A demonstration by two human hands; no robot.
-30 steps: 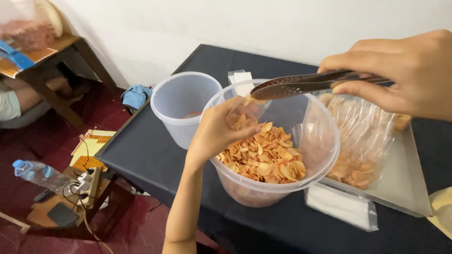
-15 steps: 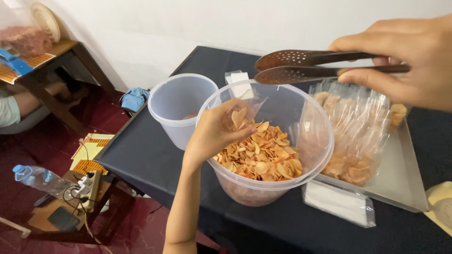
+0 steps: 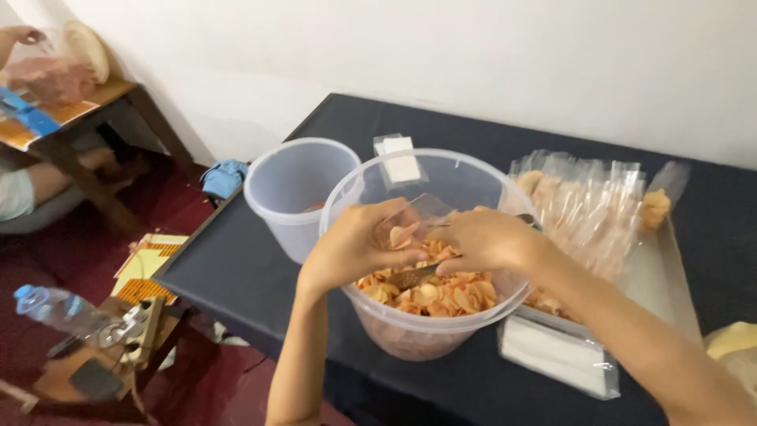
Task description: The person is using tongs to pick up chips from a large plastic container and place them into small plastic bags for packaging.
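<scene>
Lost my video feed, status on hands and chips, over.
Left hand holds small clear bag open over big tub. Right hand dips tongs into chips. Nothing in the way.

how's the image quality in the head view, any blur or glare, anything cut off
Head view: soft, even indoor light, no hard shadows. Slight motion blur on the right hand and tongs inside the large clear tub; the left hand with its small clear bag is a little soft too. Mild sheen on the packed chip bags. The frame edge crops the right forearm.

Two clear tubs: large, small. One tongs. One bottle. Filled bags: several, count unclear.
</scene>
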